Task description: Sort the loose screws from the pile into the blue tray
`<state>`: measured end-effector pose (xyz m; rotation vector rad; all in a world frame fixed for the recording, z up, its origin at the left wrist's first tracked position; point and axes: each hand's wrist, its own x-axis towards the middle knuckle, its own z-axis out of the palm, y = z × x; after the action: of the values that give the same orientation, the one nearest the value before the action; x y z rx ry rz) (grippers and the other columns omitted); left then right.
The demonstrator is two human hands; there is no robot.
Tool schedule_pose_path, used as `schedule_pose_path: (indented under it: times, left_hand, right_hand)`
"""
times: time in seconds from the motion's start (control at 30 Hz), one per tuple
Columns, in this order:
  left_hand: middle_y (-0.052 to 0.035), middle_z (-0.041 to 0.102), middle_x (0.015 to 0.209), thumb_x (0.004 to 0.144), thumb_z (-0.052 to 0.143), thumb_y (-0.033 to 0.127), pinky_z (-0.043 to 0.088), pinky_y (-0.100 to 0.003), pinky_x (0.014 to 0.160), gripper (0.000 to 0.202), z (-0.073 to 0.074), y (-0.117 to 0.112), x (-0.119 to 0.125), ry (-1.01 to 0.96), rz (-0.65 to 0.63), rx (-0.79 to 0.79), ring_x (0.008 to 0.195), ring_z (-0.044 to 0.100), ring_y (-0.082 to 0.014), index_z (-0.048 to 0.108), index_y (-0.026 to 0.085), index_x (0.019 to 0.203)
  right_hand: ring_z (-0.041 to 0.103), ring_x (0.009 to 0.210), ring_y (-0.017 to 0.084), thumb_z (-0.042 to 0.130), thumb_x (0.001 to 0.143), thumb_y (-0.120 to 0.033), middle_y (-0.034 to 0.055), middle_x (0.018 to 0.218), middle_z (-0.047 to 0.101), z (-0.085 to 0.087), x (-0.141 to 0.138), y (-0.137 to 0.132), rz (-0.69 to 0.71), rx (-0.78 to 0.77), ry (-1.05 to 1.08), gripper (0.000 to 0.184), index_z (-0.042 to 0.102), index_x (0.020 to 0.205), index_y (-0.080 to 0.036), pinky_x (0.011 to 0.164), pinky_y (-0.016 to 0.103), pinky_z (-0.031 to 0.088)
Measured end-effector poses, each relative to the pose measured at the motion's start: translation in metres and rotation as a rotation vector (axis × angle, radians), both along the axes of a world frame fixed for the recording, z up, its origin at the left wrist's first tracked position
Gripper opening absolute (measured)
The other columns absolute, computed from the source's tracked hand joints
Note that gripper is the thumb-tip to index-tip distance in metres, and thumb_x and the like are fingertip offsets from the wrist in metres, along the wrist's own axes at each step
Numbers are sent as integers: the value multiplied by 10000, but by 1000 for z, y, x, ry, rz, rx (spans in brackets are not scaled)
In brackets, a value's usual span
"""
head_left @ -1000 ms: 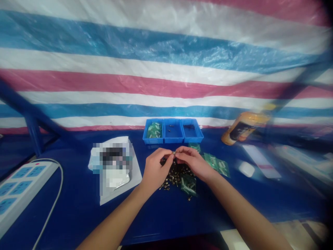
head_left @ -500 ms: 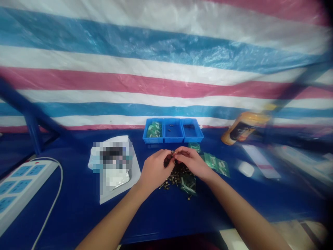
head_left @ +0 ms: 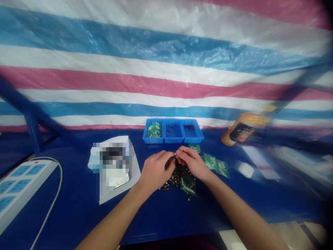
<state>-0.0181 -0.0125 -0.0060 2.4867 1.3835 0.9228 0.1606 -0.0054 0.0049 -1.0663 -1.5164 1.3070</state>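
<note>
My left hand (head_left: 156, 172) and my right hand (head_left: 191, 162) meet above a loose pile of small dark-and-brass screws (head_left: 174, 180), their fingertips pinching a tiny metal screw (head_left: 175, 153). The hands hide the top of the pile. Against the pile's right side lies a small clear bag of green parts (head_left: 188, 184). Green circuit boards in clear bags (head_left: 216, 166) lie just beyond my right hand.
A blue three-compartment parts tray (head_left: 173, 138) stands beyond the pile, holding green parts and small screws. To the left lies a white sheet (head_left: 104, 198) under a blurred package. A power strip (head_left: 23, 189), an orange-labelled bottle (head_left: 244, 129) and a white mouse (head_left: 246, 170) share the blue table.
Both hands have shifted slightly right and closer together over the pile. The tiny screw stays between the fingertips.
</note>
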Motion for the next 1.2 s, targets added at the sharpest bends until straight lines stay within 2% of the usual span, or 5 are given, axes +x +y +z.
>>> schedule_pose_path:
  times: [0.3,0.43,0.53,0.83,1.2]
  left_hand:
    - [-4,706,899,935,520,225,477,-238,712,193,6,-5,3,-351,5,-95,719,627,-118,641,218,1086]
    - [2,702,862,936,523,233,478,-242,704,205,5,-4,2,-370,17,-104,696,619,-120,643,221,1102]
    - [-2,700,852,933,522,240,482,-248,695,184,5,-3,2,-358,14,-110,686,620,-125,652,219,1061]
    - [-2,697,848,919,537,246,480,-248,672,149,4,-3,4,-322,16,-148,687,622,-125,665,222,990]
    - [1,685,833,924,530,249,466,-252,679,148,3,-4,5,-289,-3,-155,687,608,-122,668,225,972]
  right_hand:
    - [324,475,95,568,914,-501,-59,526,309,-9,1,6,4,-172,368,470,392,602,-198,512,279,229]
    - [369,485,88,630,872,-502,-60,681,517,-10,0,8,-122,-156,354,368,513,1114,-251,494,246,242]
    - [404,503,105,638,864,-504,-59,720,563,-9,5,11,-193,-102,150,611,360,1368,-300,509,250,291]
    - [529,989,247,531,953,-313,84,1061,650,-24,17,21,-192,436,-909,285,686,1184,-252,851,370,367]
    - [508,987,245,546,958,-318,75,1051,665,-33,14,26,-132,411,-1086,222,740,1063,-289,796,381,286]
